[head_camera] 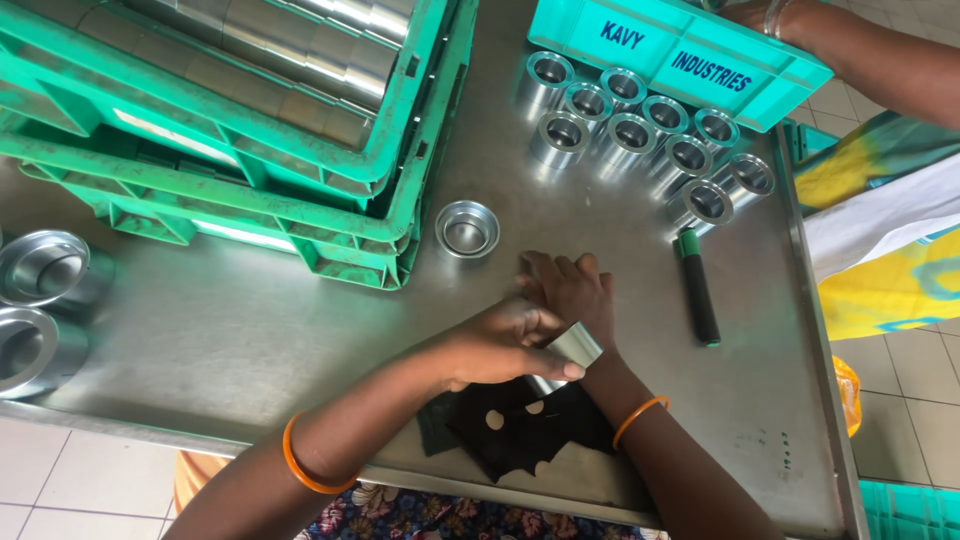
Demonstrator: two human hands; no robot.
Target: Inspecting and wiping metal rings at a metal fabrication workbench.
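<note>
My left hand (500, 345) reaches in from the lower left and crosses over my right wrist. It pinches a short shiny metal sleeve (576, 346) between thumb and fingers. My right hand (570, 290) lies flat, palm down, on the steel table (250, 330), and I see nothing in it. Both wrists wear an orange bangle. A torn black cloth (520, 430) with holes lies under my forearms at the table's near edge.
Stacked green crates (250, 190) holding metal tubes fill the upper left. Several metal sleeves (640, 135) stand upright by a teal crate (680, 55), on which another person's arm (870, 50) rests. A shallow metal cup (467, 228), a black marker (697, 288) and two wide metal rings (40, 300) lie about.
</note>
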